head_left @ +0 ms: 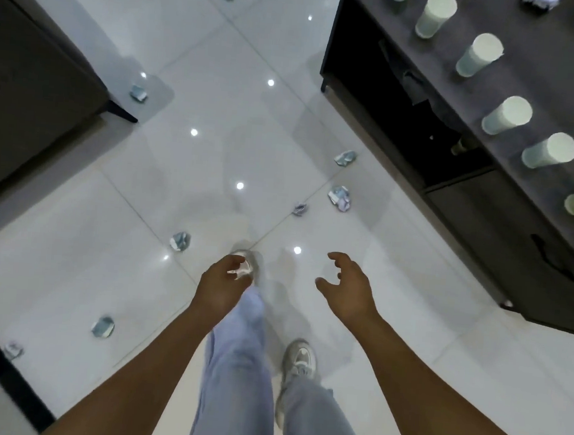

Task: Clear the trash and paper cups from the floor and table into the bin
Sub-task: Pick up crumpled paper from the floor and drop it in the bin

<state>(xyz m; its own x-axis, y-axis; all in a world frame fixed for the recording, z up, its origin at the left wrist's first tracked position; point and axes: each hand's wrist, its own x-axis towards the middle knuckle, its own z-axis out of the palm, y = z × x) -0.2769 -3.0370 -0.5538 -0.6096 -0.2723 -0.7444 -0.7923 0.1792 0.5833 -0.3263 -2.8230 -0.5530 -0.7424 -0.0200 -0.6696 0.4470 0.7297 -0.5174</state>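
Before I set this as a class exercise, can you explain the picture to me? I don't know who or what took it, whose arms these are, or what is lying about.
There is no machine here. A person wears a wide-angle camera on the head, and it looks forward and down, so you see that person's own arms, jeans and shoes from above. This is the only view.

The left hand and right hand reach forward over the floor with fingers loosely curled. Neither has a grip on anything.

Crumpled paper scraps lie scattered on the glossy white tiles, for example one by the left hand and one near the table. On the dark table at right stands a row of paper cups. The bright dots are lamp reflections. No bin is in view.
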